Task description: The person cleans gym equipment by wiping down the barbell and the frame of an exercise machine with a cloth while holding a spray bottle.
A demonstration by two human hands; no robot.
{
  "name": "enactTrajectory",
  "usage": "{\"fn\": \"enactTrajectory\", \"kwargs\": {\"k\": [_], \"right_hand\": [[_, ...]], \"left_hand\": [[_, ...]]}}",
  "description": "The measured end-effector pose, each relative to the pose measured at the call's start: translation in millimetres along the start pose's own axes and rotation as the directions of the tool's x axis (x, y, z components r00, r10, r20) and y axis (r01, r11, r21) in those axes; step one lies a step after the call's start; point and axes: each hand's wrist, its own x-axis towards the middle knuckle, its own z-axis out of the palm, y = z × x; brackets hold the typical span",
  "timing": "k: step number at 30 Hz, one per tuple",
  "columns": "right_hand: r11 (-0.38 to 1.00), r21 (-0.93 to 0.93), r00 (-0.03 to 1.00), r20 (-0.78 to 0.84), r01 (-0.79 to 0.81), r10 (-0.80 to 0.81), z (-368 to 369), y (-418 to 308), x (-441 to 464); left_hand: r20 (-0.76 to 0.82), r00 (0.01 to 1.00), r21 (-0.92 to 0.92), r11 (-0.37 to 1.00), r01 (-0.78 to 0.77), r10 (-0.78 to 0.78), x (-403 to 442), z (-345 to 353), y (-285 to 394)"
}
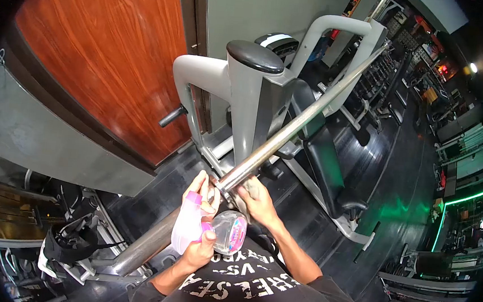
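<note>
My left hand (199,253) is closed around a clear spray bottle (228,233) with a pink label and a pink-and-white trigger head (187,224). Its fingers reach up beside the collar of a long barbell (297,124). On the other side of that collar, my right hand (261,205) presses a greyish cloth (242,199) against the metal. Most of the cloth is hidden by the fingers and the bar. The barbell slants from the upper right down to its thick sleeve (152,240) at the lower left.
A grey weight machine (239,105) stands beyond the bar, with a black padded bench (322,169) at its right. A wooden door (108,44) is at the left. Below it lies a black bag (72,243). More gym equipment and a dumbbell rack (380,77) line the right.
</note>
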Motion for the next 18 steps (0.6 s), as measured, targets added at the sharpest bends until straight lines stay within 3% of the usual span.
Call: {"fn": "enactTrajectory", "kwargs": {"k": [1,2,3,4,5,8,12,13,15,18], "right_hand": [[0.993,0.115,1.000,0.027,0.003,-0.006,4.2,18.2,11.6],[0.991,0.036,0.980,0.154,0.126,-0.130,4.1,-16.9,17.9],[0.966,-0.025,0.929,0.284,0.256,-0.238,4.1,-51.0,20.0],[0.975,-0.078,0.956,0.225,0.209,-0.187,4.5,-40.4,19.1],[0.974,-0.074,0.956,0.220,0.213,-0.193,0.9,-46.6,18.1],[0.987,-0.147,0.908,0.419,0.066,0.002,-18.1,-86.2,10.3],[0.939,-0.255,0.887,0.452,0.229,-0.093,-37.8,-105.8,-3.6],[0.961,-0.145,0.862,0.487,0.235,-0.137,-45.9,-112.5,-4.2],[0.980,-0.081,0.906,0.402,0.181,-0.134,-55.2,-135.6,-8.4],[0.962,-0.107,0.968,0.039,0.249,-0.246,-27.2,-158.4,5.5]], "left_hand": [[-0.008,0.999,0.031,0.999,-0.037,0.037,-2.3,0.0,-5.1],[-0.016,0.997,0.062,0.995,-0.073,0.075,-4.6,0.0,-10.0],[0.034,0.999,0.054,0.998,0.016,-0.018,-12.4,-3.6,-18.3],[0.084,0.991,0.051,0.993,0.104,-0.108,-16.2,-6.8,-22.0],[0.088,0.991,0.057,0.993,0.100,-0.104,-15.4,-8.0,-21.2],[0.022,1.000,0.095,0.995,-0.015,0.013,-7.3,-3.5,-13.3],[0.009,1.000,-0.016,1.000,-0.003,0.003,10.5,4.1,13.2],[0.003,1.000,-0.034,0.999,-0.007,0.007,10.5,3.6,15.8],[-0.023,0.999,-0.076,0.997,-0.026,0.024,11.7,2.1,21.8],[-0.068,0.996,-0.142,0.987,-0.070,0.061,17.0,1.7,31.1]]}}
